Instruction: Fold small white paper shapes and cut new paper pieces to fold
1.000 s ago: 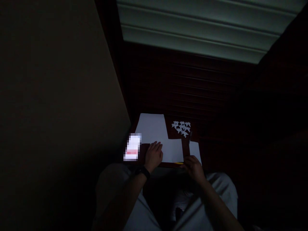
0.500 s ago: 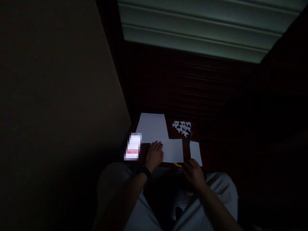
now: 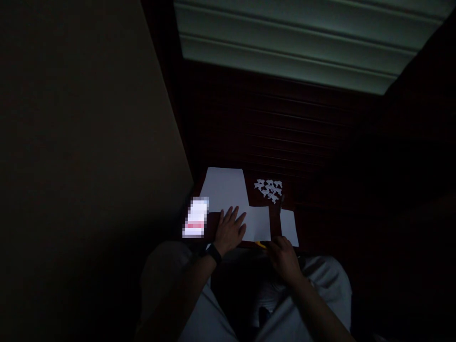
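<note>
Several small white cut-outs, exact count not readable in the dark, loosely heaped right of the frame's centre; judged to be finished pieces. One big sheet, left of the cut-outs, blank as far as visible. One lower sheet, meeting the big sheet's bottom right corner; whether joined or overlapping, cannot tell. One side sheet, lying apart to the right of the lower sheet, also blank to view. Progress: apparently partway, a batch made and plain paper left over; how much of it is for use, cannot tell. One yellow tool, at the lower sheet's bottom edge, bottom centre of the frame; only its yellow end shows, kind uncertain. One left hand, palm down at the left part of the lower sheet, fingers spread apart and reaching toward the top of the frame, wrist bearing a dark band. One right hand, lower right of centre, knuckles up, fingers curled and seemingly clamped on the yellow tool, fingertips hidden; forearm slanting in from the bottom right. One lit phone, screen blurred out, left of the left hand. One thin dark item, just below the cut-outs, indistinct.
</note>
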Demonstrator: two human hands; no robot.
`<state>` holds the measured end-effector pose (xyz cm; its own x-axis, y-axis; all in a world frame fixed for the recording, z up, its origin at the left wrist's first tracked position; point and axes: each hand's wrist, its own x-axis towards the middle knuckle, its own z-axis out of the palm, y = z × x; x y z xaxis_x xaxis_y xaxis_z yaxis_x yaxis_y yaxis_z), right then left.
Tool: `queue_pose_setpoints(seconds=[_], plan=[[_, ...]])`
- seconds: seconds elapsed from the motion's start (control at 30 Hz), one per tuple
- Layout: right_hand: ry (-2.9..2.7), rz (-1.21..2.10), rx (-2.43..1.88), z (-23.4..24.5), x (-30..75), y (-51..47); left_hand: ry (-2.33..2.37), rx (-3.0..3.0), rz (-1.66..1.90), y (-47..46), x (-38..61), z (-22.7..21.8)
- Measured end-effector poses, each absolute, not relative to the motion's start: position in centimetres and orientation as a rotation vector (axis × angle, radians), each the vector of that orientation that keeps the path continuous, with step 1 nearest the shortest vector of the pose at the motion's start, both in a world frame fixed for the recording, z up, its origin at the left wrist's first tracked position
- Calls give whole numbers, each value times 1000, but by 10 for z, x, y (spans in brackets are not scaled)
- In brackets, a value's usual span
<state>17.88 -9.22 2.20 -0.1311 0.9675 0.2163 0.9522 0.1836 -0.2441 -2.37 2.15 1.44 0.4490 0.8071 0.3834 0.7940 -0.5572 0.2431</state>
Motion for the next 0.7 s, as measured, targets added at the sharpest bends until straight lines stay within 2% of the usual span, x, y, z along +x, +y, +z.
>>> queue_pose_setpoints(seconds=[0.7], plan=[[-2154, -17, -1868, 14, 172, -95, 1462, 2644, 666, 17, -21, 19]])
